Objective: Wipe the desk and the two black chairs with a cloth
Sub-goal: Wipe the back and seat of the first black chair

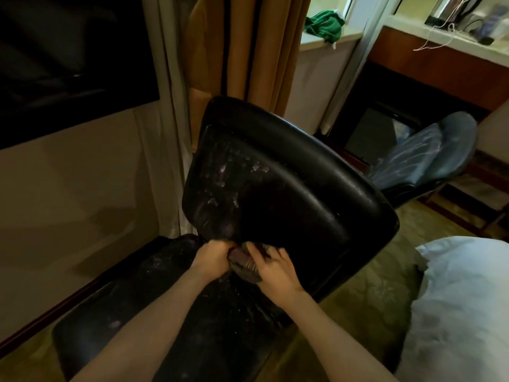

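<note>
Two hands meet in the crease where the back of the near black chair [275,188] joins its seat, and between them we see the dark cloth [243,261], bunched small and pressed into that fold. The left hand [212,257] has its grip curled tight on the cloth's left end; the right hand [275,271] lays curled fingers over the other end and pinches it. Pale specks and smears dot the backrest above the hands and the seat below them, so we judge this chair only partly wiped. The second black chair [429,158] stands well apart at the right, streaked pale, and the bench [440,51] lies beyond it against the far wall. What could go wrong, as we read it: a cloth wadded this small may smear the residue rather than lift it; dirt worked out of the crease may drop onto the seat and need another pass; and a hard push into the fold could rock or shift the chair toward the wall beside it. Of containers we find one, a kettle [451,9] on the bench among loose cables, and we cannot tell what it holds. A green rag [325,24] lies on the window sill, near the curtain [248,51].
</note>
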`<state>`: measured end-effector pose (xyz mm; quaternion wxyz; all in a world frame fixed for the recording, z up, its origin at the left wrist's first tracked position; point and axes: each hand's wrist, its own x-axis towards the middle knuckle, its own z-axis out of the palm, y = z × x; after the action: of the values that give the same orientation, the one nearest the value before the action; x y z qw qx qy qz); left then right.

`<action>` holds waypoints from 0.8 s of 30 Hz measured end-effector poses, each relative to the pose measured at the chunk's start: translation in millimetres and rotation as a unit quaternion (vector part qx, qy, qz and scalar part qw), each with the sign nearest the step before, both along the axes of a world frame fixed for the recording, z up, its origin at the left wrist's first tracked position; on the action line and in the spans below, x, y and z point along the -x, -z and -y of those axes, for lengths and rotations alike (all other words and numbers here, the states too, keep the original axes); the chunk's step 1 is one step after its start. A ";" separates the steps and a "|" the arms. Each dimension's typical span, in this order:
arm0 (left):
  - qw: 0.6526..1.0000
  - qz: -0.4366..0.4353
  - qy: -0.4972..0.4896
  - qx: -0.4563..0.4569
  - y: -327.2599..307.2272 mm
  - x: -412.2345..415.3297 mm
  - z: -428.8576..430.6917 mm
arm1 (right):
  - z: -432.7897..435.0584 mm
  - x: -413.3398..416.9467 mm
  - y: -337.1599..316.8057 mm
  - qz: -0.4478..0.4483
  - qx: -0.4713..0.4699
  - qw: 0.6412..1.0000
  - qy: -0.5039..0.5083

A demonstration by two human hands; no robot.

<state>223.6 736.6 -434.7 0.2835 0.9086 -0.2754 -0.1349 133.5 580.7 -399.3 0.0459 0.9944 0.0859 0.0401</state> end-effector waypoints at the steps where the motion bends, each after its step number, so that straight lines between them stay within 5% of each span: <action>1: 0.999 0.016 -0.010 0.028 -8.1 -5.7 -0.8 | 2.9 -6.1 -8.0 0.030 0.005 0.999 -0.007; 8: 0.944 0.275 -0.025 0.178 -127.3 -90.9 17.4 | 17.3 -87.2 -101.2 0.327 -0.065 0.943 -0.014; 14: 0.947 0.300 -0.012 0.112 -129.9 -140.9 33.5 | 24.6 -127.6 -102.0 0.280 -0.036 0.959 0.004; 24: 0.931 0.320 -0.057 0.166 -79.8 -128.6 34.2 | 36.8 -131.3 -58.1 0.330 -0.045 0.941 -0.065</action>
<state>352.2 702.5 -354.8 0.3348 0.8575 -0.3179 0.2268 264.8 543.9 -341.1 0.0242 0.9187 0.1289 0.3725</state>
